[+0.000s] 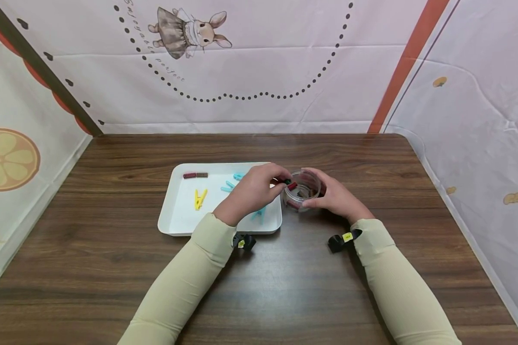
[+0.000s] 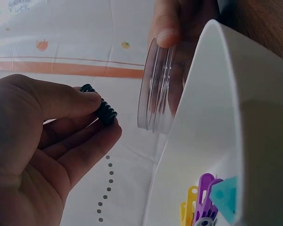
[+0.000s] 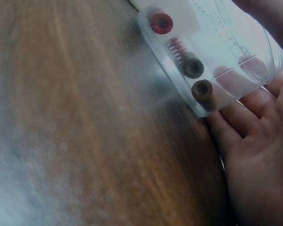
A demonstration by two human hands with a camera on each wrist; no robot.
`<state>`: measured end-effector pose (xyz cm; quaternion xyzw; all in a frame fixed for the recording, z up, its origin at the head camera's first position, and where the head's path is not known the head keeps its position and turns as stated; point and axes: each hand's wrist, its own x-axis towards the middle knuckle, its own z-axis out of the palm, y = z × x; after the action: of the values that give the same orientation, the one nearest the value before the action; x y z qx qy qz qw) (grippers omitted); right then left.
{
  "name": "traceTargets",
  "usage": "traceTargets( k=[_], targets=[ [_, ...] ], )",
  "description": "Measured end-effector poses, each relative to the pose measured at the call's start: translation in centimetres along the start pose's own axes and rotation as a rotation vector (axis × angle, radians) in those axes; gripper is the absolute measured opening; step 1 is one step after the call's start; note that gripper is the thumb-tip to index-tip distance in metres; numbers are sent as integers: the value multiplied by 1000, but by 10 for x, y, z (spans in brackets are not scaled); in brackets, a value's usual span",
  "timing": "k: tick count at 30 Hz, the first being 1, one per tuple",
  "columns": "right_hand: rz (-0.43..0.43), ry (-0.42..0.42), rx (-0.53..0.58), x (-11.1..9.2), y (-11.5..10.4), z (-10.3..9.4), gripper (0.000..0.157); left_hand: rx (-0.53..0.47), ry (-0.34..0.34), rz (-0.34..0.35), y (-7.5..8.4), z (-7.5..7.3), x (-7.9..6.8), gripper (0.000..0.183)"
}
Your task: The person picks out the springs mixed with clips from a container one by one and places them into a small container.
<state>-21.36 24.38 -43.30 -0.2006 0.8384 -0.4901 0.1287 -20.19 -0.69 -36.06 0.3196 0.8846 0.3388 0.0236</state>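
Note:
Between thumb and fingers, my left hand (image 1: 252, 191) pinches a dark green coil spring (image 2: 104, 109), close to the mouth of a clear plastic jar (image 2: 153, 89). My right hand (image 1: 334, 194) grips that jar from its right side, fingers wrapped around the wall. Several springs lie inside, among them a red spring (image 3: 162, 23) and a brown spring (image 3: 203, 90). Another red spring (image 1: 292, 186) shows near the left fingertips at the jar's rim in the head view. The jar stands on the table beside the white tray (image 1: 168, 215).
On the tray, a red spring (image 1: 190, 176) and a brown spring (image 1: 202, 175) lie end to end. A yellow clothespin (image 1: 199, 200), several light-blue ones and a purple clothespin (image 2: 205, 197) are there too. A printed cloth (image 1: 259, 72) hangs behind the wooden table (image 1: 285, 287).

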Motion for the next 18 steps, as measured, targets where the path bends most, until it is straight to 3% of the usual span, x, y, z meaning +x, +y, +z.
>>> traceTargets(
  k=[18],
  targets=[
    [22,8,-36,-1,0,-1,87,56,-53,24,4,11,8,22]
  ],
)
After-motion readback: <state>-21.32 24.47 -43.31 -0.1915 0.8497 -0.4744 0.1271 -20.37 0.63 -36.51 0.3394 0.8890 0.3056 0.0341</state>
